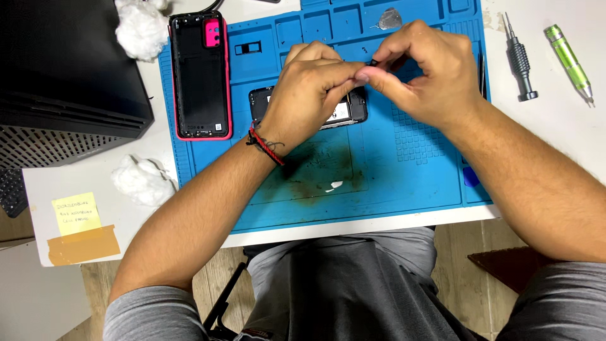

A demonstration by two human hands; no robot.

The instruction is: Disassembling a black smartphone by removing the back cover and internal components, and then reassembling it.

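My left hand (pixel 309 91) and my right hand (pixel 423 69) meet above the blue work mat (pixel 379 183), fingertips pinched together on a tiny dark part (pixel 372 62). Under them lies an opened phone (pixel 344 113), mostly hidden by my left hand. A red and black cord bracelet (pixel 265 144) circles my left wrist. To the left on the mat lies the phone's back cover (pixel 199 76), black inside with a pink rim, inner side up.
A dark screwdriver (pixel 521 60) and a green one (pixel 568 60) lie on the white table at right. Cotton wads (pixel 142 28) (pixel 142 180) sit at left, near a black box (pixel 63 69). A yellow note (pixel 76 213) and a grey pick (pixel 390 19) are also there.
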